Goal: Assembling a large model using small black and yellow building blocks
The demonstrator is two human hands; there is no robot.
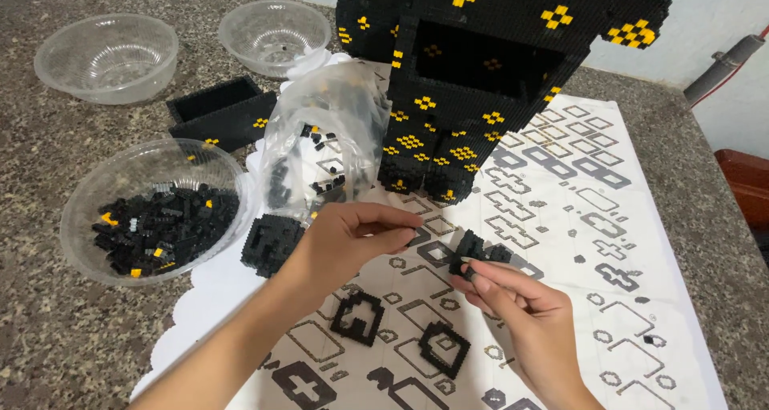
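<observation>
Clear plastic bag, crumpled, black small bricks inside: stands just above the left hand. White instruction sheet with grey and black outlines: lies flat beneath both hands, spreading right.

Top of tall black-and-yellow brick-built figure cut by upper frame edge; red object cropped at right edge; contents of crinkled clear plastic bag blurred.

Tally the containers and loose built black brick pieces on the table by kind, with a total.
Clear plastic bowls: 3 (one holds black and yellow bricks)
Clear plastic bag of bricks: 1
Open black brick-built box: 1
Flat black brick outlines on the printed sheet: 2
Chunky black brick block: 1
Small black brick assembly in the right hand: 1
Total: 9
</observation>
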